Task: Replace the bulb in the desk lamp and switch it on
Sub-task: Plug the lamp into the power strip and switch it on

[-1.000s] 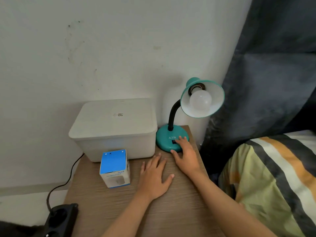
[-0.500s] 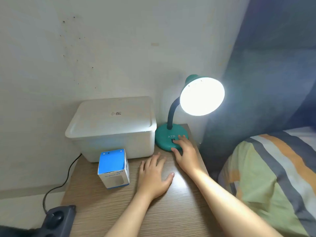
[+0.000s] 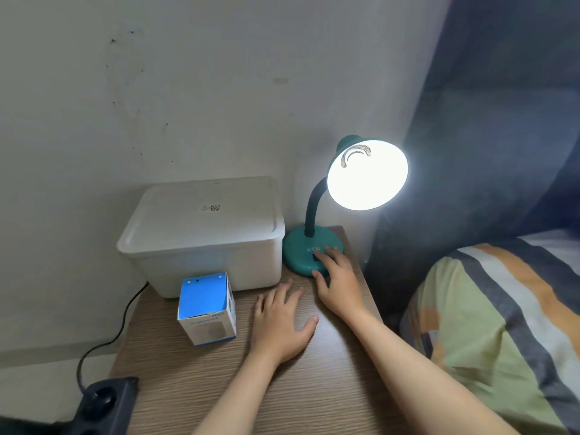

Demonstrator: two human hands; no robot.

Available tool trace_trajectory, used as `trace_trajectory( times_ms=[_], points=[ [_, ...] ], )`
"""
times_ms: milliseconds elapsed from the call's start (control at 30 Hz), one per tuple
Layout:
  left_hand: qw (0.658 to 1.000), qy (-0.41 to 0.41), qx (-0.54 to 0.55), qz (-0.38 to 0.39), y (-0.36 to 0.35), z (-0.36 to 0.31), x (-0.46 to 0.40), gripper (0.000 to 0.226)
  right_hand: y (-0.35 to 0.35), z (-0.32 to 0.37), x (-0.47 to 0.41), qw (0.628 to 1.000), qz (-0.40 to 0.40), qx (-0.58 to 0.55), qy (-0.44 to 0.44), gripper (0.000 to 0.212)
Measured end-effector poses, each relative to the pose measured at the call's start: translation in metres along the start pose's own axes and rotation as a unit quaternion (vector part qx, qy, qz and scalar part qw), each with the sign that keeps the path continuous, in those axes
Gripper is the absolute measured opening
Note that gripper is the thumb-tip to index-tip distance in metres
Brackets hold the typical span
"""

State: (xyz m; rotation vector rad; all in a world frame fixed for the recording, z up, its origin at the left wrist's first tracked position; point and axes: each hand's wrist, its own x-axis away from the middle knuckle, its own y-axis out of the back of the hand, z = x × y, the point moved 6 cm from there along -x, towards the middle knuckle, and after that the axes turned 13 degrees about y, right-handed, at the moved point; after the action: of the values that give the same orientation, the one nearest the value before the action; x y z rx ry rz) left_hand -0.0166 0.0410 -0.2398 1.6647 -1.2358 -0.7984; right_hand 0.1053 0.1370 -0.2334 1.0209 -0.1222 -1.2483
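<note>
A teal desk lamp stands at the back right of the wooden bedside table [image 3: 219, 387]. Its round base [image 3: 298, 255] carries a black gooseneck, and its shade [image 3: 367, 175] glows bright white, so the bulb inside is lost in glare. My right hand [image 3: 337, 279] lies on the front of the base with fingertips on the black switch, holding nothing. My left hand [image 3: 282, 321] rests flat on the table, fingers spread. A blue and white bulb box [image 3: 207, 309] stands upright just left of my left hand.
A lidded white plastic bin [image 3: 204, 233] fills the back of the table against the wall. A black power strip [image 3: 100, 406] and cable hang off the front left edge. A striped blanket [image 3: 489, 324] and dark curtain [image 3: 502, 136] lie to the right.
The lamp went from off to lit, with my right fingertips on the switch throughout. Both hands have stayed almost still; the view has shifted slightly.
</note>
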Motion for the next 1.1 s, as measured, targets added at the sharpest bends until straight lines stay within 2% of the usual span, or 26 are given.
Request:
trace_trajectory(
  times_ms=[1100],
  points=[
    [1.000, -0.002, 0.004, 0.005, -0.0017, 0.0010, -0.0014, 0.062, 0.0026, 0.0033, 0.0001, 1.000, 0.002, 0.017, 0.005, 0.041]
  ],
)
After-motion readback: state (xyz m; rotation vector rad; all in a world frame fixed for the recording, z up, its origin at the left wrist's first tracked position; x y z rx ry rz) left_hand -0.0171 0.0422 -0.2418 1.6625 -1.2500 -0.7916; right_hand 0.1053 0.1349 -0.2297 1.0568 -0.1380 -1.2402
